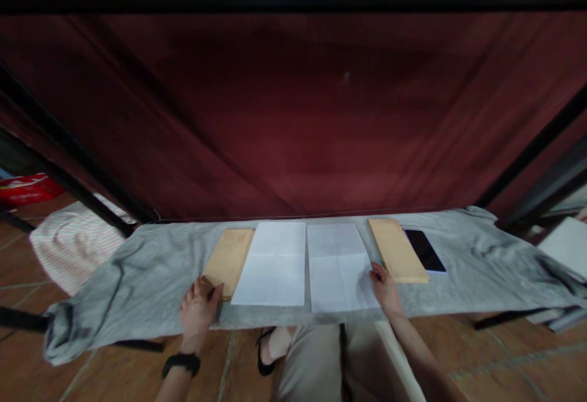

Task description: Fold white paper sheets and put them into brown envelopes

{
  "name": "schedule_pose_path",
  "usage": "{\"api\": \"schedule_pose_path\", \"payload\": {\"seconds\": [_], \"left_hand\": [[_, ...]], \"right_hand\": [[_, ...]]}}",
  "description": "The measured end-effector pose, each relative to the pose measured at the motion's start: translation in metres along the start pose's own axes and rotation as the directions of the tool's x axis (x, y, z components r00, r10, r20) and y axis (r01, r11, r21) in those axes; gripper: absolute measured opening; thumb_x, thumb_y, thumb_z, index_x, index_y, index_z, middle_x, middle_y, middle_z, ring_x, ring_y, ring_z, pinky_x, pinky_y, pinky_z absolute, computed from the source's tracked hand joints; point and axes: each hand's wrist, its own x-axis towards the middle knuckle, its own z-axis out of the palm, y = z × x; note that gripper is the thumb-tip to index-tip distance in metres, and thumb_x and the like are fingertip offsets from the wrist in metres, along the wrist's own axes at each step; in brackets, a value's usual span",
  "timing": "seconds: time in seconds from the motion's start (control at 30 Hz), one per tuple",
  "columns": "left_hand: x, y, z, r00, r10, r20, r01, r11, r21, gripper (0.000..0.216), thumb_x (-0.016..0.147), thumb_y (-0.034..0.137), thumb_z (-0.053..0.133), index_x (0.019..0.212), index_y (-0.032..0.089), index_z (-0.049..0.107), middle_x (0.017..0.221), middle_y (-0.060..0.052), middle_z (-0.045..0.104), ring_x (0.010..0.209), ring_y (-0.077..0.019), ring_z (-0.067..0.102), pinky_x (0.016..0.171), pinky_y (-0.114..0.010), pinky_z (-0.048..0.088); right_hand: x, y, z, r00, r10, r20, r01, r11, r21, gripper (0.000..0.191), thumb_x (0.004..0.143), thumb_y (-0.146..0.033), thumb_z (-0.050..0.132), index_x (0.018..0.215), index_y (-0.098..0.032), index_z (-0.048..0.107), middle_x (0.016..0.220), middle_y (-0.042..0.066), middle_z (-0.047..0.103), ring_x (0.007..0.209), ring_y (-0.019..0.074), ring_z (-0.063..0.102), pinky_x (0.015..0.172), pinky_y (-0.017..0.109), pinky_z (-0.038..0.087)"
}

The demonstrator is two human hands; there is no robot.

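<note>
Two white sheets of paper with fold creases lie side by side on a grey cloth: a left sheet (274,267) and a right sheet (339,270). Left of them is a stack of brown envelopes (233,258); my left hand (198,307) grips its near left corner, thumb on top. To the right lies another brown envelope stack (398,252). My right hand (385,289) has its fingers closed at the right edge of the right sheet, close to these envelopes. The fingertips' undersides are hidden in both hands.
A dark phone (425,250) lies beside the right envelopes. The grey cloth (151,273) covers a narrow bench in front of a dark red fabric panel (293,126). Striped cloth (80,243) hangs at the left. White papers (566,246) show at the far right, by another person's hand.
</note>
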Motion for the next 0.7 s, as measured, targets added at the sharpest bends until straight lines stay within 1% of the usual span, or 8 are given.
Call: {"api": "schedule_pose_path", "payload": {"seconds": [0.13,0.23,0.3,0.4,0.5,0.53,0.6,0.7], "left_hand": [[0.001,-0.003,-0.002,1.000,0.022,-0.009,-0.022,0.999,0.028,0.070,0.091,0.056,0.045,0.142,0.010,0.041,0.130,-0.021,0.057,0.117,-0.0366,0.055,0.096,-0.048,0.044],[0.007,-0.005,-0.005,0.999,0.043,-0.012,-0.042,0.996,0.081,0.075,0.087,0.056,0.050,0.141,0.005,0.042,0.123,-0.024,0.059,0.113,-0.0379,0.057,0.093,-0.047,0.045],[0.012,-0.006,-0.008,0.999,0.045,0.023,-0.048,0.993,0.110,0.074,0.084,0.056,0.054,0.137,0.005,0.047,0.118,-0.023,0.061,0.112,-0.0379,0.058,0.093,-0.045,0.046],[0.017,-0.005,-0.013,0.995,-0.021,0.092,0.012,0.994,0.106,0.066,0.082,0.057,0.057,0.129,0.010,0.056,0.117,-0.021,0.060,0.112,-0.0366,0.059,0.092,-0.042,0.047],[0.017,0.003,-0.016,0.998,-0.065,0.011,0.064,0.997,0.030,0.059,0.087,0.056,0.051,0.130,0.015,0.056,0.128,-0.019,0.055,0.117,-0.0382,0.055,0.092,-0.048,0.048],[0.014,0.008,-0.016,0.998,-0.042,-0.045,0.041,0.999,-0.018,0.056,0.089,0.053,0.049,0.131,0.017,0.055,0.132,-0.018,0.053,0.120,-0.0385,0.054,0.094,-0.050,0.047],[0.004,0.024,-0.013,0.987,0.068,-0.143,-0.089,0.986,-0.144,0.049,0.090,0.047,0.048,0.131,0.020,0.055,0.138,-0.014,0.050,0.125,-0.0368,0.051,0.101,-0.053,0.044],[-0.026,0.062,0.000,0.934,0.310,-0.176,-0.356,0.841,-0.407,0.046,0.089,0.046,0.051,0.127,0.021,0.057,0.136,-0.013,0.051,0.129,-0.0323,0.049,0.108,-0.050,0.043]], "right_hand": [[0.003,-0.001,-0.001,1.000,0.020,-0.003,-0.020,1.000,-0.016,0.037,0.070,-0.046,0.057,0.095,-0.022,0.071,0.088,0.009,0.075,0.083,0.0278,0.070,0.080,0.042,0.056],[0.003,-0.002,0.000,1.000,0.017,0.014,-0.016,1.000,0.000,0.038,0.071,-0.044,0.056,0.098,-0.021,0.070,0.090,0.008,0.075,0.085,0.0264,0.070,0.082,0.040,0.055],[0.002,-0.004,0.001,1.000,0.001,0.031,-0.002,1.000,0.021,0.037,0.072,-0.043,0.055,0.099,-0.021,0.070,0.090,0.008,0.075,0.085,0.0265,0.070,0.082,0.040,0.054],[0.001,-0.009,0.002,0.999,-0.005,0.037,0.004,1.000,0.029,0.035,0.072,-0.042,0.056,0.096,-0.022,0.070,0.088,0.008,0.075,0.083,0.0270,0.069,0.079,0.039,0.054],[0.001,-0.013,0.001,1.000,0.003,0.031,-0.004,0.999,0.036,0.033,0.071,-0.041,0.056,0.094,-0.022,0.070,0.089,0.009,0.075,0.084,0.0266,0.069,0.079,0.038,0.054],[0.001,-0.014,0.000,1.000,0.006,0.025,-0.007,0.999,0.039,0.033,0.070,-0.041,0.057,0.093,-0.022,0.070,0.090,0.010,0.075,0.084,0.0265,0.069,0.080,0.038,0.054],[0.000,-0.014,-0.002,1.000,0.015,0.012,-0.015,0.999,0.039,0.032,0.069,-0.041,0.058,0.091,-0.022,0.070,0.089,0.009,0.075,0.084,0.0262,0.069,0.080,0.038,0.054],[-0.001,-0.013,-0.004,1.000,0.029,0.007,-0.029,0.999,0.040,0.031,0.068,-0.040,0.059,0.092,-0.023,0.070,0.088,0.008,0.074,0.084,0.0257,0.069,0.080,0.038,0.054]]}}
